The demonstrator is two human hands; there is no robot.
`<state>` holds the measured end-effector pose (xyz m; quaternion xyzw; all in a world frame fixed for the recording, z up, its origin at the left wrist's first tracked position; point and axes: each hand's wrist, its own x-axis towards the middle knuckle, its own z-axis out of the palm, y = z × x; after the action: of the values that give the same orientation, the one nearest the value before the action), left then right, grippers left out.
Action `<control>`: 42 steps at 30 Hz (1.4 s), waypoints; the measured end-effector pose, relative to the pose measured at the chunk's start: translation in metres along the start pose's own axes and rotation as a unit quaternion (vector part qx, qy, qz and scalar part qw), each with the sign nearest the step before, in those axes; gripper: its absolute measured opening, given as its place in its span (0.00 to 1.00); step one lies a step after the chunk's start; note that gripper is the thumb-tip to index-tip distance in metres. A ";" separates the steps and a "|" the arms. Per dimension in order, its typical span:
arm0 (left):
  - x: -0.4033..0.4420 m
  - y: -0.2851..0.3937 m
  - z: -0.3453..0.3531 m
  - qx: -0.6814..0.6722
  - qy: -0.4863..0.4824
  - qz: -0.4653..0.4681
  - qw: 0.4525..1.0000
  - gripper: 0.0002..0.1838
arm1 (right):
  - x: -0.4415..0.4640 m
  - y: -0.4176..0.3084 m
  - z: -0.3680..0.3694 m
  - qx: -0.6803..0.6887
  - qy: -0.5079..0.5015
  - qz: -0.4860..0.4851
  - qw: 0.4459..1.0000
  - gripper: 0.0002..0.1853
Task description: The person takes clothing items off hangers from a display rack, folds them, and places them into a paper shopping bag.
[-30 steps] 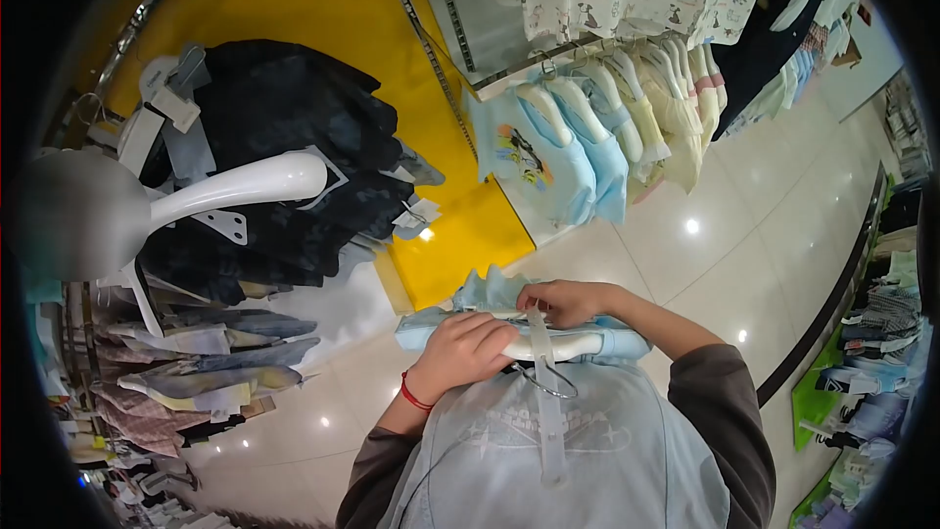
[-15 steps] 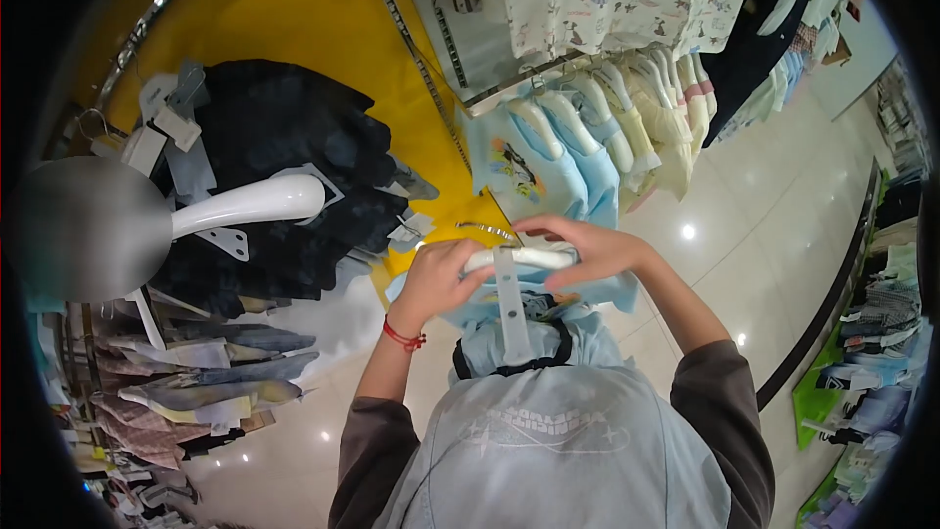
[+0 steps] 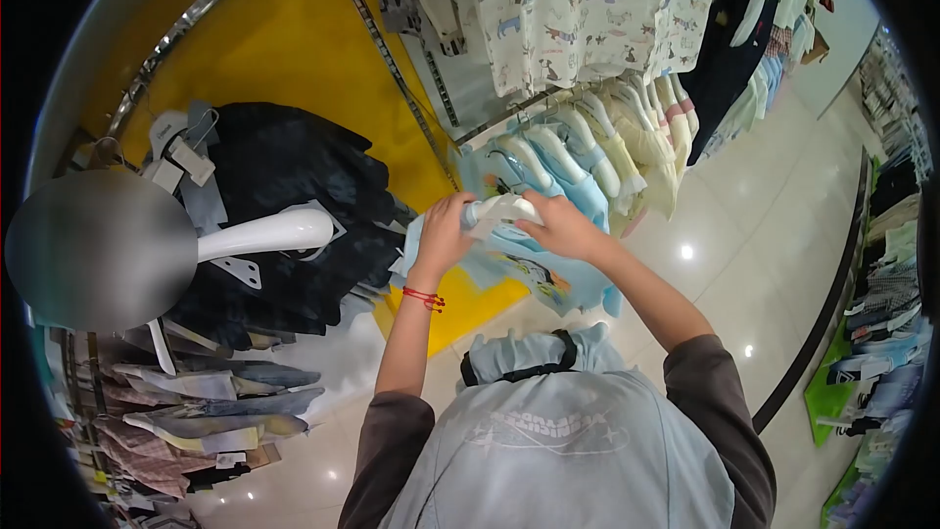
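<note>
A white clothes hanger [image 3: 507, 210] is held level in front of me, smeared by motion at its middle. My left hand [image 3: 444, 233] is closed around its left end, with a red string bracelet on the wrist. At the other end my right hand [image 3: 563, 226] grips the hanger, thumb towards me. From it hangs a light blue children's shirt [image 3: 586, 279] with a coloured print on the front. Just beyond my hands, similar light blue shirts [image 3: 587, 198] hang on white hangers on a rail. The hanger's hook cannot be made out.
Dark garments [image 3: 294, 152] hang at left, near a white mannequin arm [image 3: 269, 234]. Below them are several folded-looking hanging clothes [image 3: 220, 421]. White animal-print garments [image 3: 587, 15] hang at the top, before a yellow wall panel [image 3: 264, 49]. More clothes line a rack [image 3: 876, 333] at far right.
Both hands have moved forward, away from my body, carrying the hanger and shirt towards the rail. The clear strip that hung down over the hanger no longer shows there. The shirt's print is now exposed.
</note>
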<state>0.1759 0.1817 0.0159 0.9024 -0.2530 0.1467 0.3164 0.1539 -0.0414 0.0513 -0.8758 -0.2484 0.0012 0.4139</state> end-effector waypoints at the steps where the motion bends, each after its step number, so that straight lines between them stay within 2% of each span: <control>1: -0.004 -0.008 0.003 0.010 -0.003 -0.035 0.999 0.24 | 0.002 0.004 0.001 -0.012 0.011 0.010 1.000 0.15; 5: -0.011 -0.056 0.039 -0.043 -0.003 -0.135 0.990 0.32 | 0.014 0.014 0.008 -0.050 0.012 0.043 0.998 0.16; 8: 0.001 -0.064 0.062 -0.052 0.048 -0.158 0.985 0.34 | 0.031 0.017 0.006 -0.073 -0.001 0.077 0.994 0.16; 14: 0.027 -0.086 0.092 -0.028 0.118 -0.130 0.984 0.31 | 0.065 0.034 0.007 -0.091 0.007 0.128 0.988 0.17; 23: 0.017 -0.100 0.121 -0.053 0.153 -0.144 0.976 0.31 | 0.074 0.076 0.049 -0.089 0.044 0.103 0.990 0.16; 26: 0.003 -0.104 0.138 -0.107 0.146 -0.169 0.969 0.34 | 0.075 0.081 0.061 -0.073 0.046 0.122 0.989 0.16; 29: -0.001 -0.086 0.158 -0.284 0.187 -0.228 0.912 0.37 | 0.081 0.092 0.072 -0.040 0.044 0.137 0.989 0.19; 33: -0.012 -0.061 0.181 -0.416 0.080 -0.261 0.867 0.43 | 0.086 0.104 0.079 0.000 0.074 0.105 0.992 0.25; 35: -0.018 -0.034 0.178 -0.488 0.048 -0.267 0.830 0.44 | 0.081 0.104 0.077 0.039 0.041 0.131 0.990 0.26; 38: -0.025 -0.019 0.177 -0.368 -0.008 -0.206 0.907 0.44 | 0.060 0.107 0.087 0.092 0.018 0.215 0.972 0.28; 41: -0.035 -0.021 0.199 -0.421 -0.029 -0.228 0.877 0.42 | 0.039 0.105 0.097 0.127 -0.003 0.288 0.949 0.29; 42: -0.035 -0.009 0.193 -0.452 0.040 -0.257 0.853 0.38 | 0.033 0.103 0.101 0.138 -0.012 0.308 0.941 0.29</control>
<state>0.1718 0.0763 -0.1498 0.6862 -0.0371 -0.0342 0.7257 0.2062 -0.0090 -0.0826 -0.8438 0.0309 0.1728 0.5071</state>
